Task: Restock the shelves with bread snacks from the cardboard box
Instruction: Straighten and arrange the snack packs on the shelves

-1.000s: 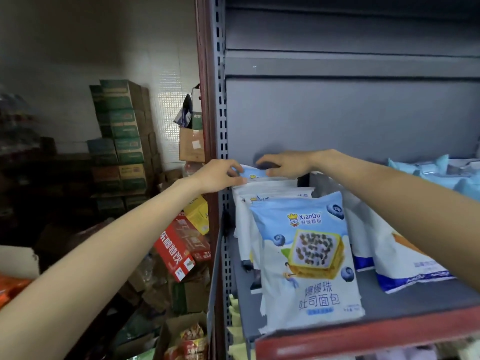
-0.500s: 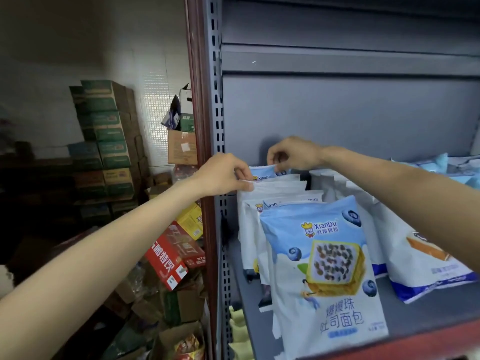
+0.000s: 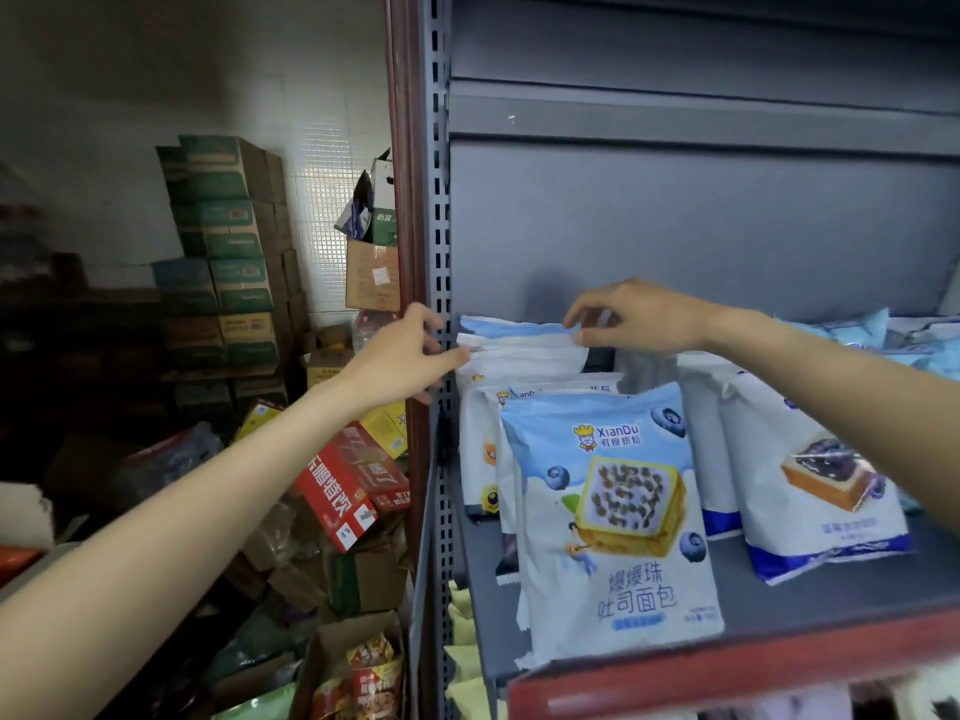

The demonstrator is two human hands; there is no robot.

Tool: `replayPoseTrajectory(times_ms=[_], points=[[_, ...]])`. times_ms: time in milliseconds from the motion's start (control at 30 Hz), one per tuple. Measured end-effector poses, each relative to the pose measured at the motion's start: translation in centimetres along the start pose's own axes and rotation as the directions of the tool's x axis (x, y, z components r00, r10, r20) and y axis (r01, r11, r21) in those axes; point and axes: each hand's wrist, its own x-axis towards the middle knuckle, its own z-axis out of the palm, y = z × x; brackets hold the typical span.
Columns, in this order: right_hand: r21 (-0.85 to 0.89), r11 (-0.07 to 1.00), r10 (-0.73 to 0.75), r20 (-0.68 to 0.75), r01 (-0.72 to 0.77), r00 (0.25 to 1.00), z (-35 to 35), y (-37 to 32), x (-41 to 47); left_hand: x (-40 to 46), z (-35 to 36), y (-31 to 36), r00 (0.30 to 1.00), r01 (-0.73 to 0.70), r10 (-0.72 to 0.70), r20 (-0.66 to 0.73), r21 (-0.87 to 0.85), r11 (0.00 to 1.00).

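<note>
The bread snack bags (image 3: pixel 613 511) stand in a row on the grey shelf (image 3: pixel 831 595), leaning back, with the front bag showing a blueberry toast picture. At the back of the row, the right hand (image 3: pixel 631 317) pinches the top edge of the rear bag (image 3: pixel 519 330) between thumb and curled fingers. The left hand (image 3: pixel 410 356) touches the left corner of the same bags beside the slotted upright (image 3: pixel 441 252); I cannot tell whether it grips. Since half a second ago the left hand has opened and slid outward, and the right hand sits slightly higher. More bags (image 3: pixel 815 475) with a cake picture stand just to the right. Left of the shelving, stacked green cartons (image 3: pixel 223 241) and a red carton (image 3: pixel 337 491) crowd a dim storeroom.
</note>
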Motion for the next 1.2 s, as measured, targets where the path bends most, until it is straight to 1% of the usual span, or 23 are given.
replayPoseTrajectory(times_ms=[67, 100, 133, 167, 200, 267, 367, 400, 500, 533, 567, 600, 633, 700, 733, 767, 800, 867, 933, 1000, 1100, 1133, 1200], points=[[-0.040, 0.998, 0.040, 0.050, -0.038, 0.998, 0.6, -0.2, -0.5, -1.1, 0.4, 0.1, 0.975, 0.125, -0.102, 0.199, -0.106, 0.986], [-0.027, 0.998, 0.055, 0.052, -0.054, 0.997, 0.9, -0.4, -0.4, -1.5, 0.7, 0.1, 0.956, 0.154, -0.119, 0.267, -0.117, 0.981], [-0.003, 0.997, 0.074, 0.052, -0.074, 0.996, 1.3, -0.7, -0.3, -1.8, 1.1, 0.1, 0.947, 0.164, -0.124, 0.295, -0.113, 0.980], [0.018, 0.995, 0.093, 0.051, -0.094, 0.994, 1.6, -1.0, -0.1, -2.0, 1.5, 0.1, 0.949, 0.152, -0.120, 0.291, -0.090, 0.984], [0.022, 0.993, 0.111, 0.043, -0.112, 0.993, 1.8, -1.2, 0.2, -2.1, 1.9, 0.2, 0.961, 0.122, -0.107, 0.256, -0.042, 0.992], [0.006, 0.989, 0.146, 0.000, -0.146, 0.989, 2.0, -1.2, 0.7, -2.1, 2.7, 0.4, 0.989, 0.039, -0.049, 0.141, 0.074, 0.996], [0.087, 0.977, 0.203, -0.088, -0.196, 0.975, 1.4, -0.9, 0.9, -2.0, 3.6, 0.8, 0.998, -0.057, 0.056, 0.007, 0.100, 0.993], [0.081, 0.976, 0.211, -0.094, -0.204, 0.973, 1.2, -1.0, 0.8, -2.0, 3.8, 1.0, 0.998, -0.065, 0.066, -0.010, 0.123, 0.990], [0.017, 0.974, 0.224, -0.025, -0.224, 0.974, 0.7, -1.7, -0.4, -2.2, 3.8, 1.2, 0.998, -0.062, 0.065, -0.010, 0.184, 0.981], [0.041, 0.973, 0.229, -0.021, -0.228, 0.973, 0.5, -2.1, -1.2, -2.3, 3.7, 1.2, 0.998, -0.060, 0.061, -0.002, 0.182, 0.982], [0.109, 0.966, 0.240, -0.041, -0.234, 0.970, 0.3, -2.5, -2.3, -2.3, 3.5, 1.1, 0.999, -0.048, 0.050, -0.003, 0.161, 0.986], [0.216, 0.950, 0.246, -0.078, -0.224, 0.966, 0.1, -3.0, -3.7, -2.5, 3.2, 1.1, 0.999, -0.031, 0.033, -0.014, 0.115, 0.993], [0.352, 0.916, 0.247, -0.118, -0.193, 0.962, 0.1, -3.4, -5.2, -2.9, 2.8, 1.3, 0.999, -0.017, 0.019, -0.042, 0.043, 0.999], [0.619, 0.780, 0.251, -0.174, -0.092, 0.952, 0.4, -4.1, -8.9, -4.3, 2.1, 2.2, 0.996, -0.009, -0.006, -0.091, -0.166, 0.986], [0.720, 0.692, 0.258, -0.185, -0.048, 0.948, 0.6, -4.7, -10.9, -5.3, 1.8, 2.7, 0.997, 0.011, -0.032, -0.068, -0.281, 0.960], [0.789, 0.614, 0.271, -0.189, -0.018, 0.944, 1.1, -5.2, -12.6, -6.3, 1.5, 3.1, 0.998, 0.052, -0.058, -0.006, -0.382, 0.923], [0.832, 0.555, 0.283, -0.187, -0.002, 0.941, 1.7, -5.5, -14.0, -7.4, 1.4, 3.6, 0.995, 0.093, -0.064, 0.081, -0.441, 0.893], [0.875, 0.482, 0.296, -0.118, -0.041, 0.948, 3.5, -5.9, -15.7, -9.2, 1.6, 4.3, 0.970, 0.133, -0.030, 0.242, -0.421, 0.897], [0.905, 0.415, 0.253, -0.020, -0.089, 0.967, 5.2, -6.1, -15.8, -9.8, 2.2, 5.0, 0.939, 0.121, 0.009, 0.345, -0.356, 0.927], [0.937, 0.334, 0.167, 0.049, -0.104, 0.985, 6.4, -6.1, -15.1, -9.4, 3.1, 5.2, 0.918, 0.109, 0.034, 0.396, -0.333, 0.937], [0.969, 0.221, 0.101, 0.091, -0.112, 0.991, 7.7, -5.4, -13.6, -8.7, 4.3, 4.9, 0.888, 0.176, -0.011, 0.460, -0.317, 0.932], [0.976, 0.186, 0.076, 0.100, -0.113, 0.992, 7.9, -5.1, -13.3, -8.7, 4.6, 5.0, 0.877, 0.175, -0.001, 0.481, -0.319, 0.931], [0.981, 0.165, 0.041, 0.101, -0.107, 0.994, 8.3, -4.7, -13.0, -8.6, 5.0, 5.0, 0.883, 0.150, 0.037, 0.469, -0.356, 0.922]])
